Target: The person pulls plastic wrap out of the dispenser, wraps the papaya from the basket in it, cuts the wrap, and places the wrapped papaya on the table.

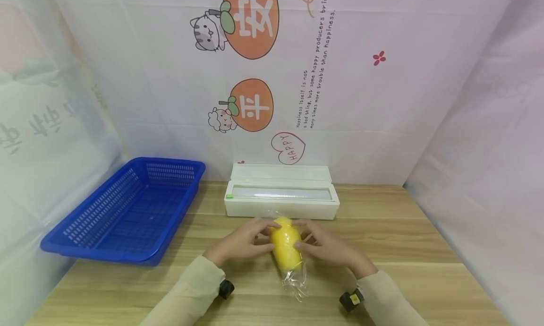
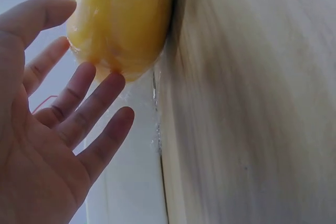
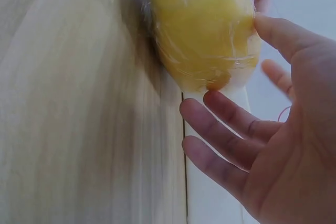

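Wrapped yellow fruit (image 1: 286,244) between 2 hands, left hand (image 1: 243,243), right hand (image 1: 332,250)

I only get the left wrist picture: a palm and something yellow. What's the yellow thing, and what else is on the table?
Observer: The head view shows a yellow fruit wrapped in clear plastic film, lying on a wooden table.
Operator: Is the other hand there too?
Observer: Yes. The right hand touches the fruit from the opposite side, fingers straight, as the right wrist view shows; the left hand mirrors it.
Operator: Anything behind the fruit?
Observer: A white film dispenser box with its lid up stands just behind it.
Operator: And elsewhere?
Observer: A blue plastic basket sits at the table's left.
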{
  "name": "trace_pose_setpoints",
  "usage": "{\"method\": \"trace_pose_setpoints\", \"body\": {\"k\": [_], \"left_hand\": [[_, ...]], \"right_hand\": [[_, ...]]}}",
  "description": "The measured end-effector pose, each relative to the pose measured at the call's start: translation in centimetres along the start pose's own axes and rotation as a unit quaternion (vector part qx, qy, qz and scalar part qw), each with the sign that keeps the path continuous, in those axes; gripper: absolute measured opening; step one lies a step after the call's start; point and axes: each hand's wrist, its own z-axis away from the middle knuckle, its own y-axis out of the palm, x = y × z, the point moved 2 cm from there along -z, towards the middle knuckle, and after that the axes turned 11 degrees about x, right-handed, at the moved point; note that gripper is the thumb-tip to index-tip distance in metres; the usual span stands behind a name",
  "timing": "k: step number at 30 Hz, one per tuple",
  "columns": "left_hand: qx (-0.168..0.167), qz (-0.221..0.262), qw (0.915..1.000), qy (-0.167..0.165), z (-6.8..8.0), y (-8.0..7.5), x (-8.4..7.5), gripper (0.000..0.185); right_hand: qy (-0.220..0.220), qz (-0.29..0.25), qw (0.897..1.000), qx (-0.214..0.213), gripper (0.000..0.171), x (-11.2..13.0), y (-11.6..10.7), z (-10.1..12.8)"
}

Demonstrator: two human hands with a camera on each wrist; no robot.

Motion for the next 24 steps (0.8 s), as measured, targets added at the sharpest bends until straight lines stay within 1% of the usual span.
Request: {"method": "trace_pose_setpoints", "body": {"k": [3,7,9,12,16,18,19,21,24], "left_hand": [[0.0,0.009,0.9999,-0.012,-0.1,0.2,0.0,0.052],[0.003,0.015,0.9995,-0.028,-0.1,0.3,-0.1,0.052],[0.003,0.009,0.9994,-0.033,-0.1,0.3,-0.1,0.051],[-0.004,-0.014,0.9996,-0.024,-0.2,0.3,-0.2,0.048],[-0.014,-0.051,0.9985,0.011,-0.3,0.3,-0.7,0.03],[-0.009,-0.076,0.9964,0.036,-0.4,0.4,-1.1,0.021],[-0.005,-0.091,0.9947,0.047,-0.4,0.5,-1.3,0.02],[0.007,-0.13,0.9885,0.076,-0.5,0.7,-1.8,0.021],[0.029,-0.183,0.9768,0.106,-0.5,1.3,-2.6,0.024]], "right_hand": [[-0.005,0.017,1.0,0.007,0.062,0.0,0.1,-0.1],[-0.005,0.04,0.999,0.015,0.057,0.2,0.1,-0.1],[-0.001,0.047,0.999,0.017,0.056,0.3,0.1,-0.1],[0.007,0.045,0.999,0.02,0.056,0.3,0.1,-0.2],[0.015,0.031,0.999,0.026,0.056,0.3,0.0,-0.3],[0.017,0.024,0.999,0.028,0.056,0.3,0.0,-0.3],[0.017,0.023,0.999,0.029,0.056,0.3,0.0,-0.3],[0.018,0.023,0.999,0.03,0.056,0.3,0.0,-0.3],[0.023,0.02,0.999,0.03,0.056,0.2,0.0,-0.2]]}}
